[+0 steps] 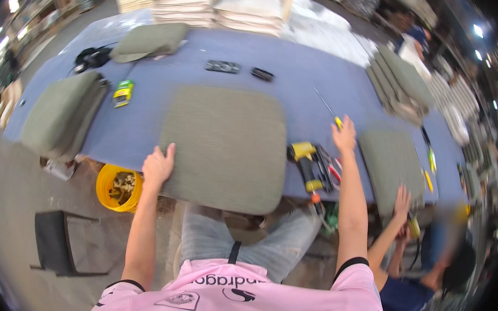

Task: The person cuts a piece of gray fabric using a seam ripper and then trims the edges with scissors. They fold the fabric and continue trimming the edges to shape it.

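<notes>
Two grips, both bare hands, are apart: the left grip (157, 164) touches the left edge of a grey-green cushion (223, 147), probably to steady it, thumb spread and fingers loosely bent; whether it pinches the edge, I cannot tell. The right grip (344, 134) partly covers the yellow handle of a screwdriver (339, 123), and blur hides how tightly it is clenched. The cushion lies flat at the near edge of the worktop (139, 128), between the grips, likely for easy reach. Just right of it lie a nailer (303, 150) and pliers (335, 174), seemingly placed handy for the right grip. Farther right, a co-worker's hand (402, 201) is at a second cushion (387, 162). Folded cushions (57, 115) sit at far left, perhaps out of the way, near a bucket (103, 187).
</notes>
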### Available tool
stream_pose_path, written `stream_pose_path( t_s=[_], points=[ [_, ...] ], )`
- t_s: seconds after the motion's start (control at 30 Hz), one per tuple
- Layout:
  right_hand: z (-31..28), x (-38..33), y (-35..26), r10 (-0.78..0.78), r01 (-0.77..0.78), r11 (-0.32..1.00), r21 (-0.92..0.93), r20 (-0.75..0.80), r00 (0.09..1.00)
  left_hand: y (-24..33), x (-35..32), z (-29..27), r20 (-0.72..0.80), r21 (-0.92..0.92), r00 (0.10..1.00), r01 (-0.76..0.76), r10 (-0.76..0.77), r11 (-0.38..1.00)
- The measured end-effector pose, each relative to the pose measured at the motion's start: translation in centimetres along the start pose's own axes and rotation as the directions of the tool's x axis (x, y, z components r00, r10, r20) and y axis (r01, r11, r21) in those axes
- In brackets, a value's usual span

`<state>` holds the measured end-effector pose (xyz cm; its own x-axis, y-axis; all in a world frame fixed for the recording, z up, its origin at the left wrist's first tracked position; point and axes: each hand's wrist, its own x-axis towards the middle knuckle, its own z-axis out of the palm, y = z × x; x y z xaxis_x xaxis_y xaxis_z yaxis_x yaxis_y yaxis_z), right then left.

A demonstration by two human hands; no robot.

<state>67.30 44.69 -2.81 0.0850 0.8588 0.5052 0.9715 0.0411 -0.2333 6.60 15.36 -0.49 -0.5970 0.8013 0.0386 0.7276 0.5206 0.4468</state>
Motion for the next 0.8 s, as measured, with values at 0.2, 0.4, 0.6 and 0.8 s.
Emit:
stream_pose_path(
  t_s=[0.2,0.4,0.6,0.8],
  points=[
    [2.8,4.1,6.8,0.133,-0.036,0.974,-0.225,0.434,0.891,-1.6,-10.8,1.3,-0.023,-0.288,1.000,0.009,-0.016,0.958],
    [-3.9,-6.5,-9.9,-0.135,-0.334,0.610,0.719,0.509,0.850,-7.2,-11.5,-1.9,-0.117,-0.240,0.993,-0.038,0.010,0.970],
    [-20.7,-23.8,-20.3,-0.654,0.247,0.696,0.674,0.453,0.606,-4.3,-2.4,-4.2,0.107,-0.006,0.993,-0.056,0.056,0.998],
    [-22.4,-27.2,-23.5,-0.644,0.265,0.751,0.605,0.581,0.498,-5.3,-4.6,-4.0,-0.217,0.032,0.941,-0.260,0.261,0.965]
  ],
)
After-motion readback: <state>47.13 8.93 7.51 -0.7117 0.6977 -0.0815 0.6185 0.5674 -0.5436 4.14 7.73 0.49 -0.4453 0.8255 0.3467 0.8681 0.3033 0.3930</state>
